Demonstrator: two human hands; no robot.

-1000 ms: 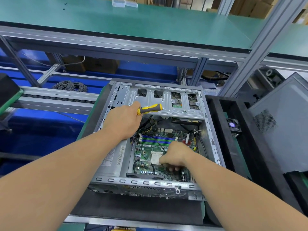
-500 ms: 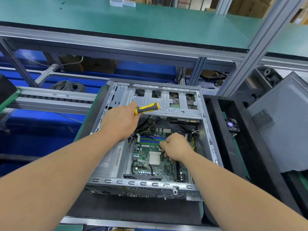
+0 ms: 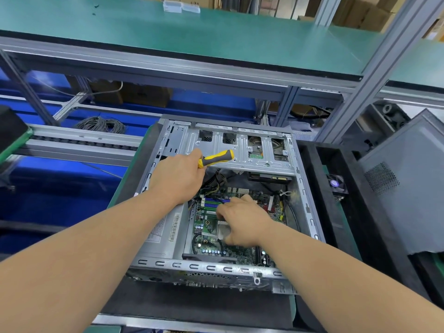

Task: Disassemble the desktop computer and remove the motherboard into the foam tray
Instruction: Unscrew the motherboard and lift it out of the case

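From the head camera we see the open computer case (image 3: pixel 240 145) at the frame's center, the motherboard (image 3: pixel 211 239) lying inside its lower half. Our left hand (image 3: pixel 177 179) grips a yellow-and-gray screwdriver (image 3: pixel 217 158) over the drive cage. Our right hand (image 3: pixel 242 219) reaches onto the board, fingers curled; whether it holds anything, we cannot tell.

Green motherboard (image 3: pixel 211 227) inside open case (image 3: pixel 240 150)
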